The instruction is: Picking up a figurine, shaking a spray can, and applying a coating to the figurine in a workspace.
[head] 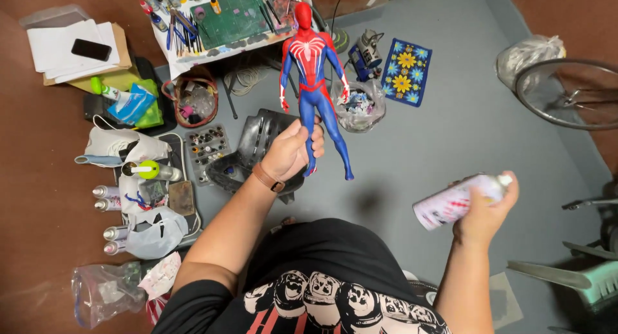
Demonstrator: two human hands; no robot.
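My left hand (291, 150) grips a red and blue superhero action figure (311, 64) by one lower leg and holds it upright out in front of me, above the grey floor. A brown strap circles that wrist. My right hand (484, 213) is wrapped around a white spray can (454, 202) held roughly level, its white nozzle under my finger, the can's base pointing left. The can sits lower and to the right of the figure, well apart from it.
A low work table (225, 22) with paint bottles, brushes and a green mat stands ahead. Spray cans (109, 199), bags, a basket (193, 102) and a dark moulded part (254, 144) crowd the left. A flowered mat (405, 70) and a bicycle wheel (570, 92) lie right.
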